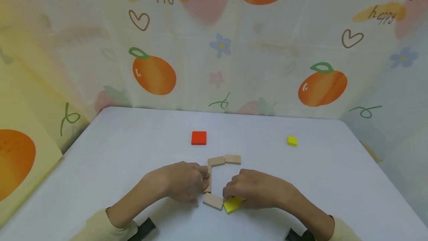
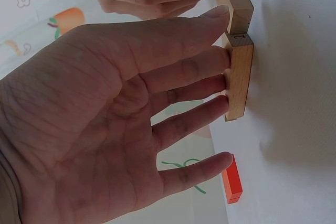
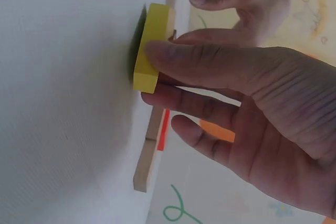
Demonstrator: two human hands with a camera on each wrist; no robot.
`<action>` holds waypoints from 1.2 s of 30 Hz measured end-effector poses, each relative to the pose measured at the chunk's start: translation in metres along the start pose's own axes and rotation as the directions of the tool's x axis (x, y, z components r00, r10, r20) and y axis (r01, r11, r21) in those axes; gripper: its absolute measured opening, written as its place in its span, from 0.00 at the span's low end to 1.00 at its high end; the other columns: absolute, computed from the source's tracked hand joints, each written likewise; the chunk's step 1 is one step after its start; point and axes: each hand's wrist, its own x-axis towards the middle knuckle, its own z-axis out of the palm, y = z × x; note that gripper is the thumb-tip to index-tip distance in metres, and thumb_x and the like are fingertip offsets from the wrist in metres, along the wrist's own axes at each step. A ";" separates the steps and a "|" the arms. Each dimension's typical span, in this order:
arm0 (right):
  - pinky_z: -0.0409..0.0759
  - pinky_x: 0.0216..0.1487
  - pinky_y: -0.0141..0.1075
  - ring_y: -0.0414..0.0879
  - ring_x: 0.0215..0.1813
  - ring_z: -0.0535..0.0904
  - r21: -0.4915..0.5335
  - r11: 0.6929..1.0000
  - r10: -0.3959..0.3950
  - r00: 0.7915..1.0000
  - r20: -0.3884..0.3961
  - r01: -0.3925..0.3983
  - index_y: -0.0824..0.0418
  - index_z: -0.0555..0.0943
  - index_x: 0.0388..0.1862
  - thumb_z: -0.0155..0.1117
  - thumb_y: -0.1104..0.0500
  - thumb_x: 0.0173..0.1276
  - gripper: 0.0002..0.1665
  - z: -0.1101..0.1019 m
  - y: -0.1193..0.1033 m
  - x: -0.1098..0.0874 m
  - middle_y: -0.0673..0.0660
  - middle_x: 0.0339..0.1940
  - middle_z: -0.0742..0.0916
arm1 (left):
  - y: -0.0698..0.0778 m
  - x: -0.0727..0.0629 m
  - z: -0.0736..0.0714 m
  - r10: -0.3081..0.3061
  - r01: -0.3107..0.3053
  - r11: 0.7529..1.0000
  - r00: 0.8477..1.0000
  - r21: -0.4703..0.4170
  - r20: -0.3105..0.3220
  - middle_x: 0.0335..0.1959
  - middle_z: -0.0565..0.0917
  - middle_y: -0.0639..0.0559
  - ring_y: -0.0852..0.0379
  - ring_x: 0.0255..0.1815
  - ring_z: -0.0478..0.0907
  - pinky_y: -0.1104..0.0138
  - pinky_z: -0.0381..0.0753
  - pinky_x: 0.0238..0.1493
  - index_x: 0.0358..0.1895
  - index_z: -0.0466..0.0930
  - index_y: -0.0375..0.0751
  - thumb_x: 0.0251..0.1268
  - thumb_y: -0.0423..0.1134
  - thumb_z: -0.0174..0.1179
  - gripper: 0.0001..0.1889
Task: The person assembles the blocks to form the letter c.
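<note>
1. In the lower centre of the head view, the right hand (image 1: 254, 189) pinches a yellow block (image 1: 232, 205) between thumb and fingers.
2. The yellow block sits tilted just right of a lower wooden block (image 1: 213, 201); whether the two touch, I cannot tell.
3. Left of centre, the left hand (image 1: 185, 179) has its fingers extended, their tips against a long wooden block (image 1: 209, 182), as the left wrist view shows.
4. Above these, two more pieces, a left upper block (image 1: 216, 161) and a right upper block (image 1: 232, 159), lie end to end.
5. A red block (image 1: 198, 138) lies higher, near mid-frame, and a small yellow block (image 1: 292, 141) right of centre.
6. All rest on or over a white surface (image 1: 133, 140), before a fruit-printed cloth (image 1: 260, 55) filling the upper frame.
</note>
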 end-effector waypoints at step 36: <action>0.79 0.49 0.25 0.31 0.36 0.70 0.023 0.994 0.101 0.989 0.109 -0.104 0.48 0.86 0.41 0.79 0.55 0.64 0.10 -0.001 -0.007 0.006 0.38 0.34 0.83 | 0.000 0.001 0.000 -0.007 0.007 1.000 1.000 0.022 0.005 0.59 0.83 0.61 0.59 0.61 0.80 0.66 0.85 0.62 0.52 0.91 0.59 0.58 0.48 0.79 0.18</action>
